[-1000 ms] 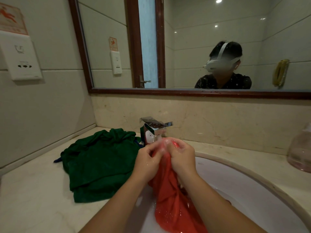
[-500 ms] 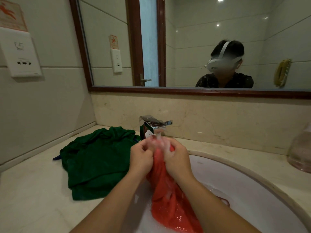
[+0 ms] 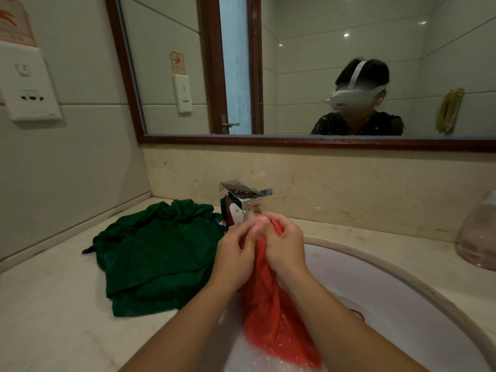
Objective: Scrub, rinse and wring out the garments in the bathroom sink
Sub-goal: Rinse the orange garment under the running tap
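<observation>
Head camera looks forward and down, close over the sink [image 3: 402, 269]

The red wet garment [image 3: 271, 318] hangs into the white oval sink basin [image 3: 389, 291], its top gripped by the left hand [image 3: 236, 255] and right hand [image 3: 285, 249] side by side just in front of the chrome square faucet [image 3: 240, 200]. The dark green crumpled garment [image 3: 158, 253] lies on the beige marble countertop [image 3: 48, 318] left of the basin, a clear plastic container [image 3: 479, 237] stands far right, and the wood-framed mirror [image 3: 295, 76] hangs behind.
</observation>
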